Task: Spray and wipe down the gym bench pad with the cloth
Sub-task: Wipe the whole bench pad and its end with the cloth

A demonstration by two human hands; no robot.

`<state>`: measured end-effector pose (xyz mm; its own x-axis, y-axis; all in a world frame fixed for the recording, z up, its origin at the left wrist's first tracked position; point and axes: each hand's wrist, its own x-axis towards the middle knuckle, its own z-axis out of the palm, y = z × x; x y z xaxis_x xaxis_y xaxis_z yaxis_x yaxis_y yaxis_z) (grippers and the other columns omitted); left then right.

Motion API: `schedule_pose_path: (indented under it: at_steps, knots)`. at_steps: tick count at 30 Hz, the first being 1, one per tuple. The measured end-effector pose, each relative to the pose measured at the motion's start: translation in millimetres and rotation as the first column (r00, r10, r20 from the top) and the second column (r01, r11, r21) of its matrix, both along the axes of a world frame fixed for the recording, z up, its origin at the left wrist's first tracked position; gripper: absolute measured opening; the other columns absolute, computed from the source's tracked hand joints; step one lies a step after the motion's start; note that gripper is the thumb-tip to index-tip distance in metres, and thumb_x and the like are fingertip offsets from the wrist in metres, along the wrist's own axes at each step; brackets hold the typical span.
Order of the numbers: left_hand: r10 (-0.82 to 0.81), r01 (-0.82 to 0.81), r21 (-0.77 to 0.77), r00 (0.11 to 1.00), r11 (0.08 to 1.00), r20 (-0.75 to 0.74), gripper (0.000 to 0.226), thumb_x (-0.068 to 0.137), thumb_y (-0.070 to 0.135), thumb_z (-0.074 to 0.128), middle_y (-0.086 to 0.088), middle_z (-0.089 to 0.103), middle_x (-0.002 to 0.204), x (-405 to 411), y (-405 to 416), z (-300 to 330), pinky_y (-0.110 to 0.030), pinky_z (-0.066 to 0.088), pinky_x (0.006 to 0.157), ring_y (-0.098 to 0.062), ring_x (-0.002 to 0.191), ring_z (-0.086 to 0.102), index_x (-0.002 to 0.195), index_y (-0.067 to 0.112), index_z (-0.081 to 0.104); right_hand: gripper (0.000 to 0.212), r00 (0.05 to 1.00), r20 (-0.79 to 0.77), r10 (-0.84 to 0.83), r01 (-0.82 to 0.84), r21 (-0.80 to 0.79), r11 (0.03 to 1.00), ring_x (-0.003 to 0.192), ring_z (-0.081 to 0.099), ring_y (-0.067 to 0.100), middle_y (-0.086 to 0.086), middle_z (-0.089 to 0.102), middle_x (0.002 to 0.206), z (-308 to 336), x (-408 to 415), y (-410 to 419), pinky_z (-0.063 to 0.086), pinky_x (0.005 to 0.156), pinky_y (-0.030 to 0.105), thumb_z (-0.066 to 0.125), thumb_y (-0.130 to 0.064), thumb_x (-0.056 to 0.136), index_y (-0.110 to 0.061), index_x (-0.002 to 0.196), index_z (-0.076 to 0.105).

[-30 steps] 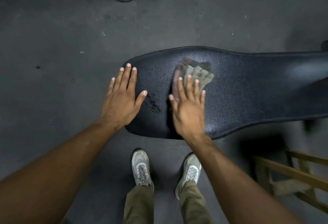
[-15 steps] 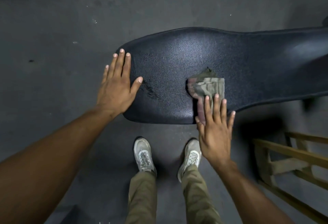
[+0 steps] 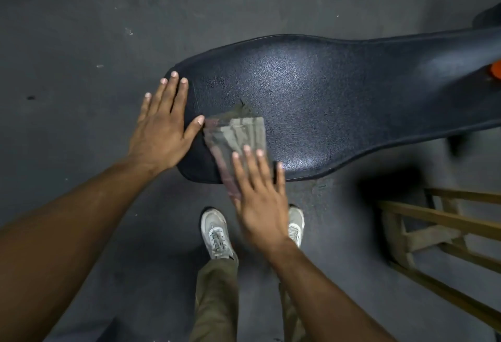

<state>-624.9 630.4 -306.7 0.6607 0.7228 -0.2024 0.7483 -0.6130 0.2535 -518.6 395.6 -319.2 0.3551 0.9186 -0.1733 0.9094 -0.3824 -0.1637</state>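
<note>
Head view, pad: the dark bench pad [image 3: 325, 103] runs from the near left end off to the right; it is the table the cloth works on.
Head view, cloth: the folded grey-green cloth [image 3: 238, 135] lies on the pad's near left part, its lower edge hanging over the near rim.
Head view, right hand: the right hand [image 3: 260, 200] lies flat, fingers [image 3: 249, 160] spread wide, pressing the cloth rather than gripping it.
Head view, left hand: the left hand [image 3: 162, 130] lies flat on the pad's left end, fingers wide, holding nothing; its thumb is just beside the cloth.
Head view, risk: since only the fingertips pin the cloth and much of the hand is past the rim, the cloth may slip off onto the floor [image 3: 81, 29].
Head view, risk two: short strokes near this end could leave the far right stretch unwiped.
Head view, change: half a second ago the cloth was further right along the near edge; now it sits close to the left thumb.
</note>
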Motion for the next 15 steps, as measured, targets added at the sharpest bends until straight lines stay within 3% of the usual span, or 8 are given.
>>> schedule_pose_path:
  at_steps: [3, 8, 11, 15]
  knots:
    - [-0.026, 0.026, -0.014, 1.0, 1.0, -0.013, 0.077, 0.106, 0.058, 0.028, -0.003, -0.004, 0.174, -2.0, 3.1, 3.4, -0.048, 0.002, 0.129, -0.021, 0.16, -0.003, 0.166, 0.016, 0.003, 0.085, 0.99, 0.068, -0.122, 0.123, -0.01, 0.992, 0.163, 0.002, 0.02, -0.001, 0.005, 0.176, -6.1, 38.0, -41.3, 0.005, 0.128, 0.056, 0.048, -0.041, 0.095, -0.025, 0.168, 0.009]
    - [-0.023, 0.023, -0.024, 0.999, 0.999, 0.022, 0.078, 0.105, 0.058, 0.029, -0.001, -0.006, 0.174, -2.9, 4.3, 1.4, -0.047, 0.001, 0.129, -0.019, 0.16, -0.005, 0.166, 0.017, 0.002, 0.074, 0.939, 0.046, -0.342, 0.344, -0.051, 0.938, 0.164, -0.004, 0.023, 0.004, -0.003, 0.177, -7.5, 75.1, -78.9, 0.008, 0.128, 0.061, 0.029, -0.048, 0.105, -0.021, 0.169, 0.003]
    - [-0.008, 0.01, -0.037, 0.999, 0.999, 0.045, 0.078, 0.105, 0.057, 0.032, -0.001, -0.005, 0.174, -4.3, 2.1, -2.0, -0.047, 0.002, 0.128, -0.019, 0.16, -0.005, 0.166, 0.017, 0.003, 0.073, 0.944, -0.019, -0.329, 0.328, -0.031, 0.944, 0.163, -0.01, 0.024, 0.006, -0.006, 0.177, -7.2, 55.6, -65.5, 0.0, 0.129, 0.057, 0.027, -0.049, 0.107, -0.019, 0.169, 0.001]
    - [-0.011, 0.013, -0.05, 0.999, 0.999, 0.043, 0.078, 0.105, 0.056, 0.033, -0.001, -0.005, 0.174, -4.7, 2.3, -1.9, -0.047, 0.001, 0.128, -0.019, 0.16, -0.005, 0.166, 0.018, 0.003, 0.079, 0.991, -0.013, -0.132, 0.132, 0.009, 0.991, 0.163, -0.011, 0.025, 0.009, -0.001, 0.176, -7.0, 9.9, -35.8, 0.001, 0.129, 0.053, 0.038, -0.047, 0.104, -0.019, 0.168, 0.001]
